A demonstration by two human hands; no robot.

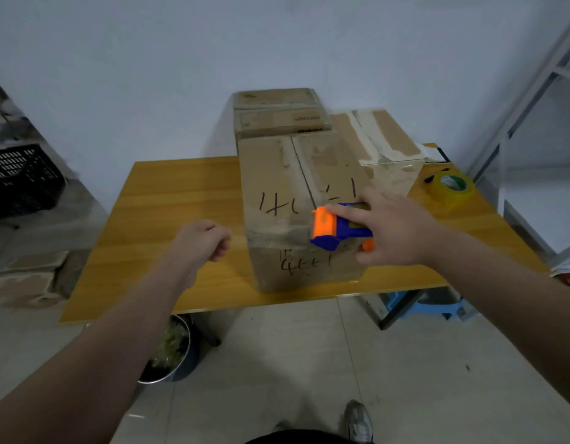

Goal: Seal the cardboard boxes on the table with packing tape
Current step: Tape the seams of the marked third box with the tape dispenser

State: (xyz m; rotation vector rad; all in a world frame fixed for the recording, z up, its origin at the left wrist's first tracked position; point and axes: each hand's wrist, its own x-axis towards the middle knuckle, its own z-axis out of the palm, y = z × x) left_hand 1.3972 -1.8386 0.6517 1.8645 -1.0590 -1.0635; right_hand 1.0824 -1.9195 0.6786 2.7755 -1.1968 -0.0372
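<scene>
On near box [277, 187]: unreadable scrawl [279, 206]; right hand [395, 229] grips dispenser [338, 227]

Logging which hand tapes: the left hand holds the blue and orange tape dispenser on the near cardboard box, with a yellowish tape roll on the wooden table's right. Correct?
No: in the head view the right hand holds the blue and orange tape dispenser on the near cardboard box; the left hand holds nothing. The yellowish tape roll is on the wooden table's right.
</scene>
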